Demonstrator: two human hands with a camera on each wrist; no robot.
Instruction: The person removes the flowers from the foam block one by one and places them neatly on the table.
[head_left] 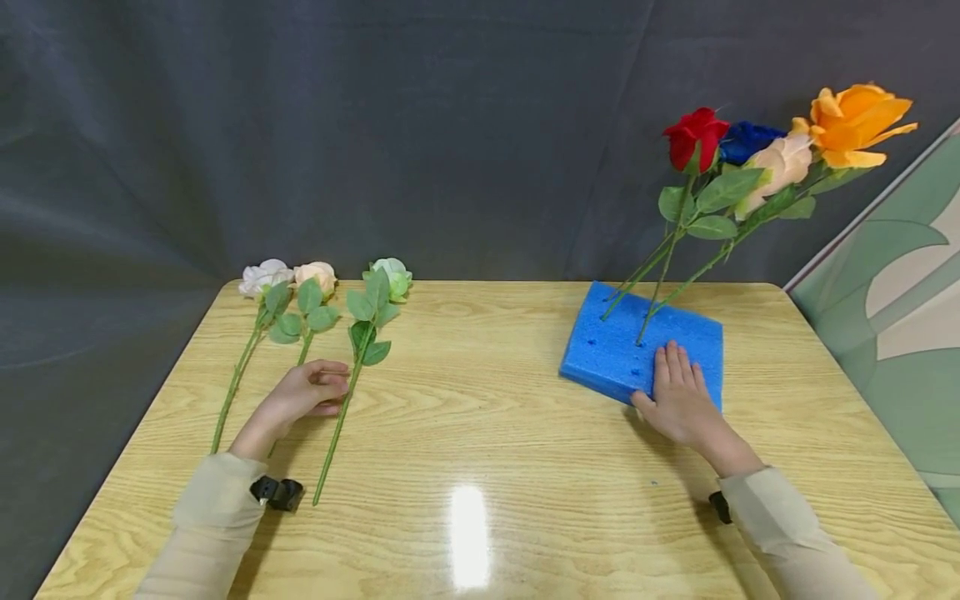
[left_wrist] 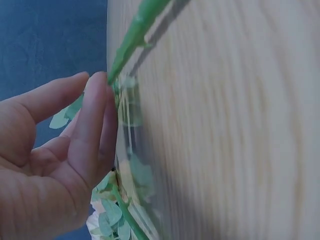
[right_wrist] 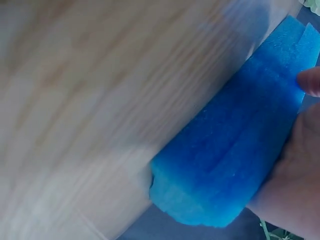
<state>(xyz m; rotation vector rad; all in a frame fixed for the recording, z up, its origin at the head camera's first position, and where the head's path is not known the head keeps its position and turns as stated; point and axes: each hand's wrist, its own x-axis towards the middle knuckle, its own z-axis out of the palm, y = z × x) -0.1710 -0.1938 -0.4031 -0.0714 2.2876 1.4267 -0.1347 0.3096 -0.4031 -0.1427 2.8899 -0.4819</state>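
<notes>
The pale green rose [head_left: 393, 279] lies on the left side of the table [head_left: 487, 400], its bloom at the far edge and its bare stem [head_left: 331, 450] slanting back toward me. I judge it light and top-heavy, the stem fairly stiff and a little slick, the petals soft and easily crushed. The best hold looks to be the bare stem just below the leaves [head_left: 377, 287], thumb against fingers; small nubs there might help against slipping.

My left hand [head_left: 300, 393] is right at that stretch, fingers loosely bent and tips beside the stem, thumb apart from them; I see no pinch around it, and cannot tell how firmly any fingertip touches. Just left of it lie a peach rose [head_left: 317, 275] and a white rose [head_left: 264, 277].

Well to the right, my right hand [head_left: 681, 408] presses flat on a blue foam block [head_left: 611, 358], fingers extended, thumb at the near edge. The foam seems light and yielding, so a broad palm suits it. Red [head_left: 693, 137], blue, peach and orange flowers lean out of it.
</notes>
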